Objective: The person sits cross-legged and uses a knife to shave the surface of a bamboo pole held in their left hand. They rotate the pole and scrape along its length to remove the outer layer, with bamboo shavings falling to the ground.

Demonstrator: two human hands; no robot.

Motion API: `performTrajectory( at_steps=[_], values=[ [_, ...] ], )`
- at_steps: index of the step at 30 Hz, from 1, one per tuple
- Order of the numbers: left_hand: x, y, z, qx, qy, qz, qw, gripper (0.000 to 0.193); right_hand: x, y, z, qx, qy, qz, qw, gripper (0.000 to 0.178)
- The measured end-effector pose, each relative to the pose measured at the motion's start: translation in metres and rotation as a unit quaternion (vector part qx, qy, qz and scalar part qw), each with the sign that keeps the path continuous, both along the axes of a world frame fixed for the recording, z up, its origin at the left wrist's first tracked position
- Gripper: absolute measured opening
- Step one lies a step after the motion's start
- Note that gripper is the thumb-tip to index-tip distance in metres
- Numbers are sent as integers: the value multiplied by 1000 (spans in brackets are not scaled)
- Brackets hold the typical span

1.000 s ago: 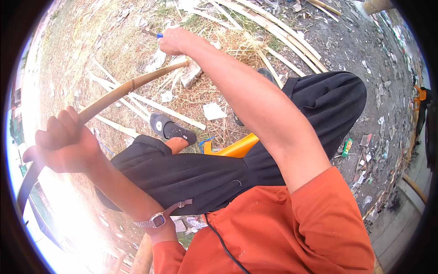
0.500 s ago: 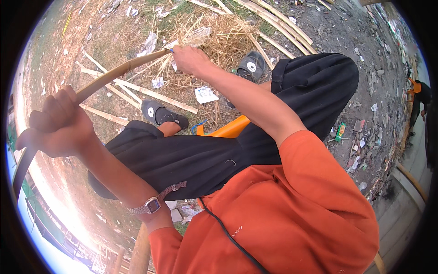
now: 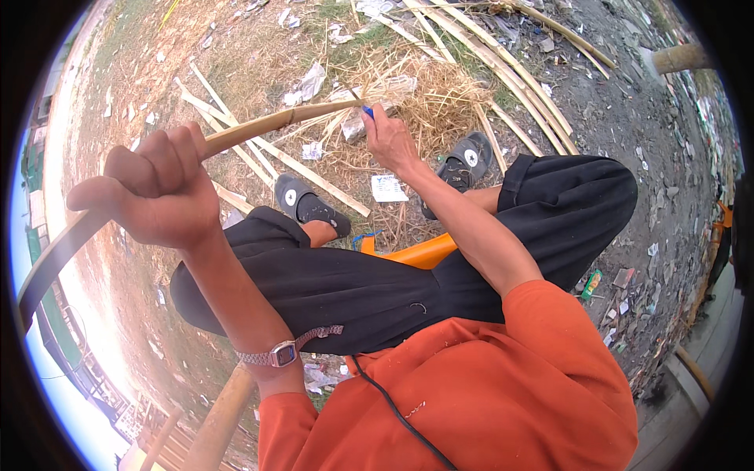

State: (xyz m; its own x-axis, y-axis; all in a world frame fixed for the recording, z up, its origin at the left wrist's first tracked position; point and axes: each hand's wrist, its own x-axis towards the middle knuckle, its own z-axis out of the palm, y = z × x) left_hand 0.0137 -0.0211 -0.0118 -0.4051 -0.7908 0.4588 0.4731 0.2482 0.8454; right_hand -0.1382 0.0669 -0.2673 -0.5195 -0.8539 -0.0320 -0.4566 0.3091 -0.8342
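My left hand (image 3: 163, 188) is closed in a fist around a long curved bamboo strip (image 3: 255, 128). One end of the strip runs behind my wrist to the left rim; the other reaches out over the straw. Gripped in my right hand (image 3: 393, 145) is a small tool with a blue handle (image 3: 367, 111) and a thin dark blade (image 3: 355, 93), which looks like a knife. Its blade lies at or touching the strip's far end; which of the two I cannot tell.
Straw-like shavings (image 3: 436, 98) lie in a heap beyond my feet. Long pale bamboo strips (image 3: 510, 71) are spread behind it, and more strips (image 3: 294, 166) lie at left. An orange object (image 3: 424, 253) sits between my legs. Litter dots the ground. A person (image 3: 722, 235) is at far right.
The whole view has shifted, so the ground things sit further right and lower. Both hands have moved somewhat right with the bamboo strip. The blade and blue handle show more plainly.
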Motion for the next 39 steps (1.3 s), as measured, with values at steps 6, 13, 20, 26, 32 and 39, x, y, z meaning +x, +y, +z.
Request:
performTrajectory(
  at_steps=[6,13,20,26,32,39],
  values=[
    [-3,-3,2,-6,20,-43,999,55,11,-20,-21,118,29,-23,992,24],
    [1,-6,0,-1,36,-46,998,56,9,-15,4,117,-10,28,993,23],
    [3,-7,-1,-29,20,-71,997,55,5,-3,38,39,-26,29,998,24],
    [2,-17,-2,-42,45,-118,991,56,10,-5,35,101,16,41,994,27],
    [6,-10,-2,-62,18,-97,993,56,-2,-4,78,88,-34,66,993,25],
    [7,-12,-2,-52,12,-122,991,56,21,-3,56,30,3,43,999,23]
  ],
)
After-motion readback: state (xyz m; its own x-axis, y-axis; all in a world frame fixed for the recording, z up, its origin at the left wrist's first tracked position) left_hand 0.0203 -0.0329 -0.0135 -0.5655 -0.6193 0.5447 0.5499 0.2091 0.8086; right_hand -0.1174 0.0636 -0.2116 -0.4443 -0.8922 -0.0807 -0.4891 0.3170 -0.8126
